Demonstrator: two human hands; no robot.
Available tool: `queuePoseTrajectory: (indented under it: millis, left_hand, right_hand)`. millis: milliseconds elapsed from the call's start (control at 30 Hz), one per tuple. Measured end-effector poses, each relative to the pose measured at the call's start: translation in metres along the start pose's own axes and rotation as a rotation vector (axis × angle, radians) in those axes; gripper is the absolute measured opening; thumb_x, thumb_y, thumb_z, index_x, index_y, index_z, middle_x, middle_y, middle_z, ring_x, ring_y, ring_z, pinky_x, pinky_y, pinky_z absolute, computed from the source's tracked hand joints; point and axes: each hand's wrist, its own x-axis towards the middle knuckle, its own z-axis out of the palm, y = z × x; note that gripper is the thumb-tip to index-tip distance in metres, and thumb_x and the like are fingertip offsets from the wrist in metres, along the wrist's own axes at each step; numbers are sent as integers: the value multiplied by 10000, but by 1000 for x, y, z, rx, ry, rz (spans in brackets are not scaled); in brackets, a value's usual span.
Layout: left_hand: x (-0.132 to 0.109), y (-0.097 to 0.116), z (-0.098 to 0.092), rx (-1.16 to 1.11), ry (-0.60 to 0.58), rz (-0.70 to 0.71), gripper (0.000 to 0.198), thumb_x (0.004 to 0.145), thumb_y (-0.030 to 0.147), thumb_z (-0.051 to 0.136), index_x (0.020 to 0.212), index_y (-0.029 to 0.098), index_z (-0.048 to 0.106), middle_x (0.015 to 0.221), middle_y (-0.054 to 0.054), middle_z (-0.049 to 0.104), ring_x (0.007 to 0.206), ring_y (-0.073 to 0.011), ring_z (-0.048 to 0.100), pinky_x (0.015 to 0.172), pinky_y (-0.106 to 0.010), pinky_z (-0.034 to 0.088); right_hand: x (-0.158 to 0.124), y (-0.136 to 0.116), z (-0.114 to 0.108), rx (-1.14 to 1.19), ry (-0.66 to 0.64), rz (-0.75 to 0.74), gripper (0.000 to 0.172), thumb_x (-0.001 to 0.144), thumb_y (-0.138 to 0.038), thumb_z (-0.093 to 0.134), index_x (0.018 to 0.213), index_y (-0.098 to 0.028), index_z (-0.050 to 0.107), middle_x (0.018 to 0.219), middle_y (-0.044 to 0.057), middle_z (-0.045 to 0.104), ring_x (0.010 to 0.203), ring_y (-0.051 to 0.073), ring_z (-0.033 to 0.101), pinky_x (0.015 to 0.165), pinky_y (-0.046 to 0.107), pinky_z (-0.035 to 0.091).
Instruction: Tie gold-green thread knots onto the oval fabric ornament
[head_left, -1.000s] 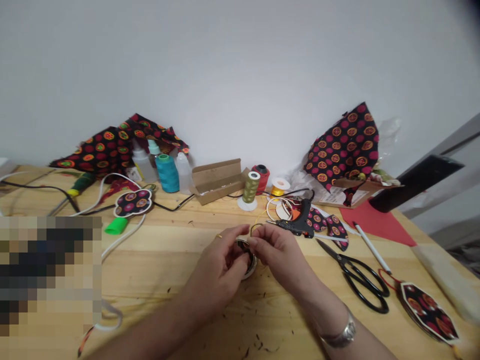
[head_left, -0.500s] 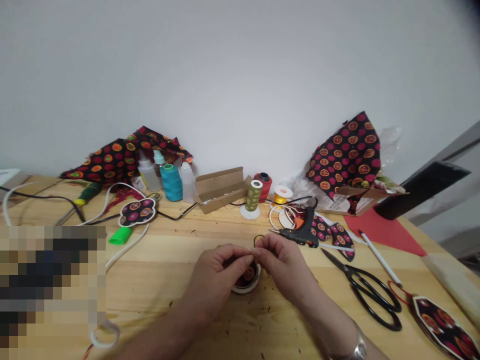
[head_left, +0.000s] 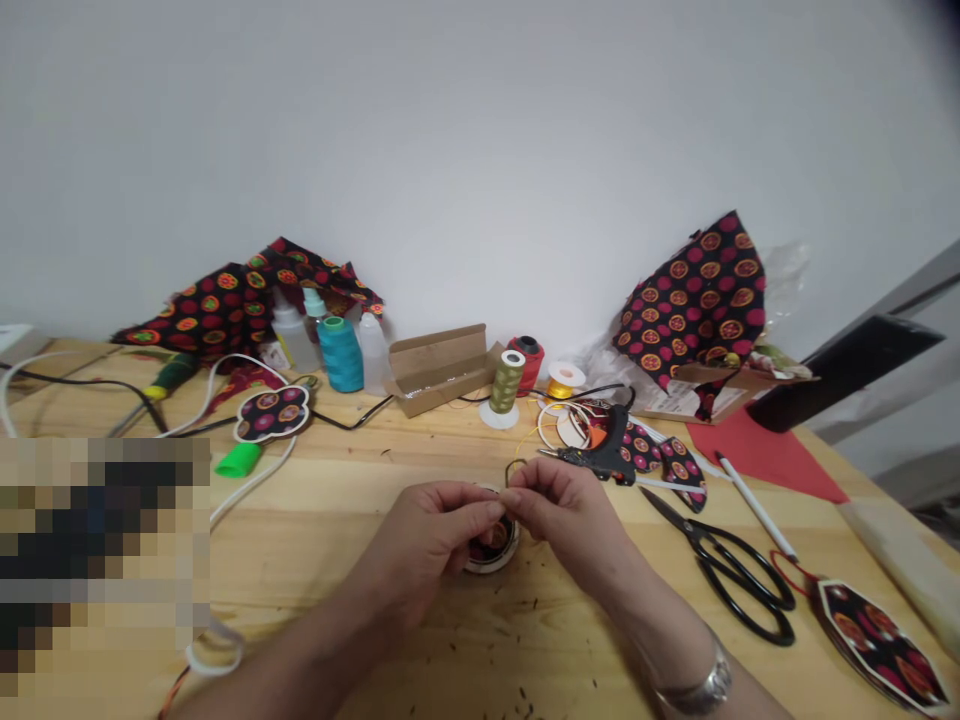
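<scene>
My left hand (head_left: 442, 525) and my right hand (head_left: 566, 515) meet fingertip to fingertip at mid-table, both pinched closed. A thin dark cord (head_left: 508, 470) loops up from the pinch of my right fingers. Just below the fingertips is a round fabric-covered piece (head_left: 496, 542), black and red with a pale rim, partly hidden by my left hand. What the left thumb and forefinger pinch is too small to make out. A fine yellow thread (head_left: 527, 430) runs behind the hands toward the spools.
Black-handled scissors (head_left: 724, 570) and a hot glue gun (head_left: 600, 455) lie to the right. Beyond are an olive thread spool (head_left: 508, 385), an open cardboard box (head_left: 442, 370) and a teal thread cone (head_left: 341, 355). An octagonal patterned piece (head_left: 881, 645) lies at front right, a flower-shaped one (head_left: 272, 413) at left.
Both hands stay pinched together over the round piece, with the fingertips shifted only slightly. The whole view has tilted a little, so things on the table sit slightly higher.
</scene>
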Motion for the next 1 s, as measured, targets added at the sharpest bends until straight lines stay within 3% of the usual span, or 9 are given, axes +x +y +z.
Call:
queuePoseTrajectory:
  millis: [633, 800, 900, 1000]
  left_hand:
    - [-1, 2, 1, 21, 25, 4, 120, 652, 249, 666, 603, 142, 685, 473, 34, 533, 387, -31, 292, 396, -200, 136]
    - [2, 0, -2, -41, 62, 15, 130, 652, 271, 689, 614, 147, 687, 491, 19, 583, 379, -29, 315, 385, -188, 161]
    - [4, -1, -3, -55, 94, 18, 123, 652, 268, 695, 652, 145, 691, 522, 9, 618, 377, -27, 335, 381, -177, 178]
    - [6, -2, -4, -69, 125, 21, 141, 657, 281, 696, 678, 142, 686, 555, 1, 641, 402, -40, 408, 394, -169, 237]
  right_hand:
    - [0, -1, 2, -21, -35, -21, 145, 692, -278, 622, 677, -160, 539, 533, -54, 476, 455, 59, 374, 437, 191, 303]
    - [0, -1, -7, -348, -54, -183, 276, 864, -321, 425, 703, -159, 579, 614, -13, 523, 540, 84, 411, 501, 209, 329]
    - [-3, -2, -12, -564, -14, -257, 279, 860, -299, 452, 649, -163, 574, 591, -14, 520, 569, 100, 428, 525, 218, 329]
    - [-7, -4, -11, -641, 22, -295, 228, 837, -274, 498, 655, -174, 594, 579, -14, 544, 557, 103, 451, 517, 218, 328]
